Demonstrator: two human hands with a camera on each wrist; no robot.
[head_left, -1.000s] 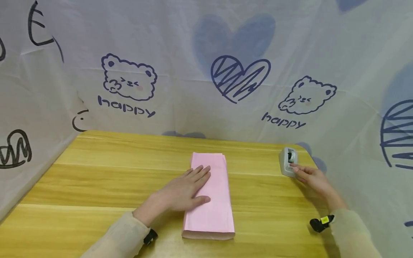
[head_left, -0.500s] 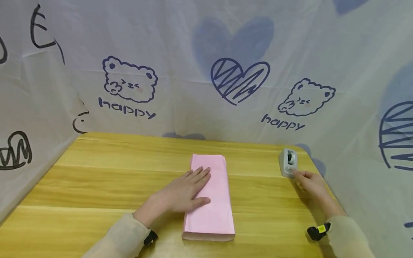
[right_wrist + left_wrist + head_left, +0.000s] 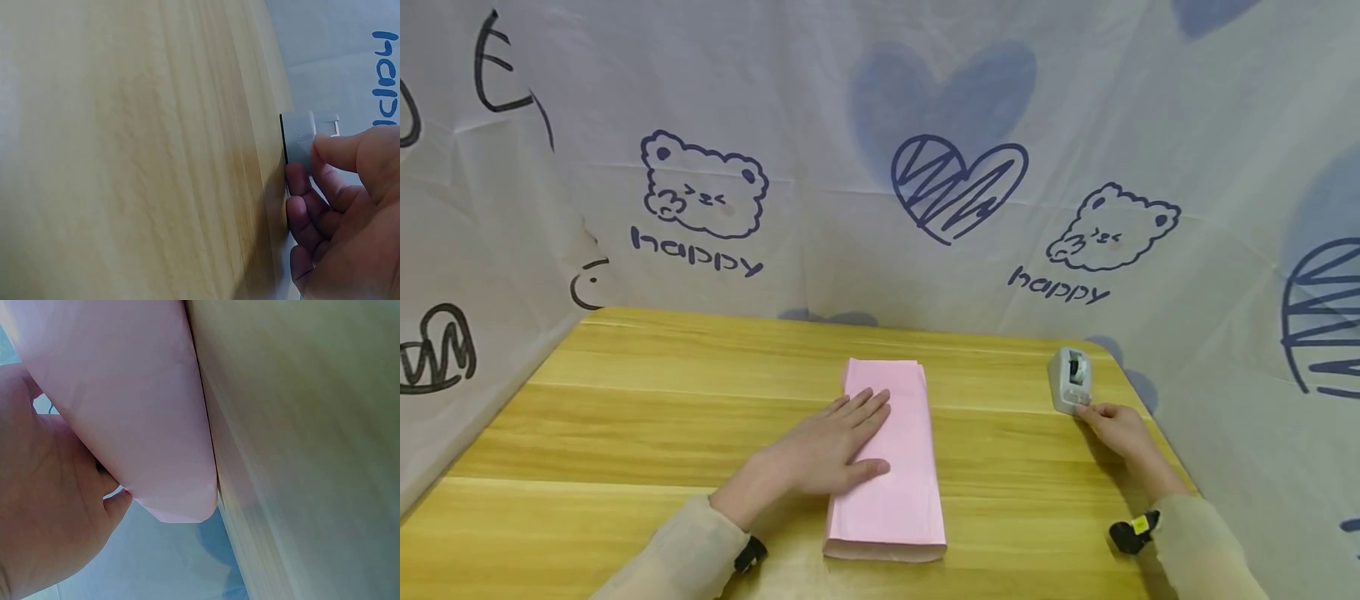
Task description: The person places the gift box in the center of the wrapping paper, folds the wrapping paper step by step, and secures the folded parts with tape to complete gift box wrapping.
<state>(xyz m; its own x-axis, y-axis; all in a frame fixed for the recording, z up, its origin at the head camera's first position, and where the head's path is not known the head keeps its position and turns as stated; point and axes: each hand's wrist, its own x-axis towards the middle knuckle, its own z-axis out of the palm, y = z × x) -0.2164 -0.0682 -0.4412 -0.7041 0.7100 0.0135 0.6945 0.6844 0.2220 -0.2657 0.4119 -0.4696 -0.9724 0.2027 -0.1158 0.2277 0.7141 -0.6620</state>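
A long, flat package in pink paper (image 3: pixel 904 508) lies lengthwise on the table. My left hand (image 3: pixel 820 450) rests on its upper face, fingers straight and slightly spread, thumb apart. In the left wrist view, the pink paper (image 3: pixel 131 412) stretches past that hand (image 3: pixel 50 500). A grey tape dispenser (image 3: pixel 1060 387) stands near the far right corner, its roll visible on top. At its front end, my right hand (image 3: pixel 1127 433) pinches the tape between thumb and forefinger; the clear strip itself barely shows. In the right wrist view, the pinching fingertips overlap the dispenser (image 3: pixel 299 134).
The wooden table (image 3: pixel 662 392) runs back to a pale cloth (image 3: pixel 820 108) printed with bears, hearts and the word "happy". More cloth hangs along the left and right sides. Each wrist wears a black camera mount, the right one (image 3: pixel 1131 533) with a yellow label.
My right hand has drawn back from the dispenser's roll to its front end, fingertips pinched. The left hand and the pink package have stayed put.
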